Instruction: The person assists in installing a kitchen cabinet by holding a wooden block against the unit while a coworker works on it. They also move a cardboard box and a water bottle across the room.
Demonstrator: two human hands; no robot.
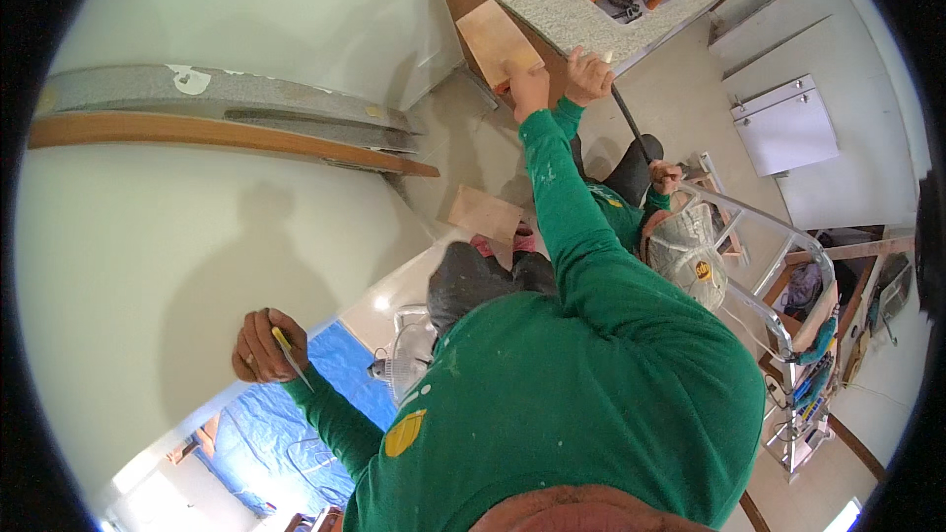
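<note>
My left hand [264,347] is closed, raised in front of the pale wall on the left. A slim tool with a yellow handle [283,339] and a thin, pointed grey end is in its fingers. My right hand [529,89] reaches far forward and grips the near edge of a flat tan rectangular board [496,39]. A bit of orange-red shows beneath that hand; its kind is unclear. Beyond the board is the brown side of a stone-topped counter [567,5]. Close by on the right is a co-worker's hand [588,76] near the counter's edge.
The co-worker, in a green sleeve and pale cap [687,246], is low beside my right arm, next to a metal ladder [754,222]. Another tan panel [484,213] lies by my feet. A long wooden strip [227,138] runs along the wall. A fan [404,360] stands near blue sheeting [281,433].
</note>
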